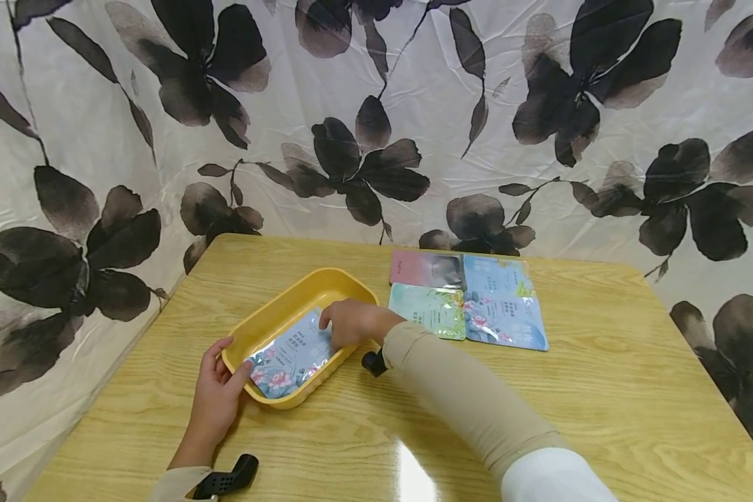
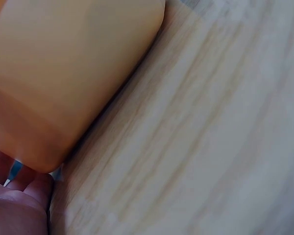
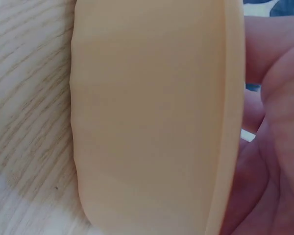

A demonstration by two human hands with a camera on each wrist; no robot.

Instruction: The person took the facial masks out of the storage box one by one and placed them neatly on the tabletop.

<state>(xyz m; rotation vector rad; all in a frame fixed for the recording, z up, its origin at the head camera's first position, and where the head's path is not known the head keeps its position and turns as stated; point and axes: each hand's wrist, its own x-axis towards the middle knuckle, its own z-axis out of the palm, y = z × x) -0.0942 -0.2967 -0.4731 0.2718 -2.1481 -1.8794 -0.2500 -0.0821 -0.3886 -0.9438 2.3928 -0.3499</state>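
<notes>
A yellow plastic bin (image 1: 270,322) stands slanted on the table, its side wall (image 3: 147,117) filling much of the right wrist view. My left hand (image 1: 218,390) grips its near-left end, thumb over the rim and fingers outside. Inside lies a blue sheet mask packet (image 1: 291,354) with pink flowers; whether others are under it is hidden. My right hand (image 1: 358,324) reaches over the bin's right side, its curled fingers pinching the packet's far right part. In the right wrist view the bin's wall partly hides those fingers.
On the wooden table (image 1: 602,390), right of the bin, four-square, lie a pink-grey packet (image 1: 423,268), a light blue packet (image 1: 496,274), a green packet (image 1: 423,307) and a flowered blue packet (image 1: 505,321). A floral cloth (image 1: 452,167) hangs behind.
</notes>
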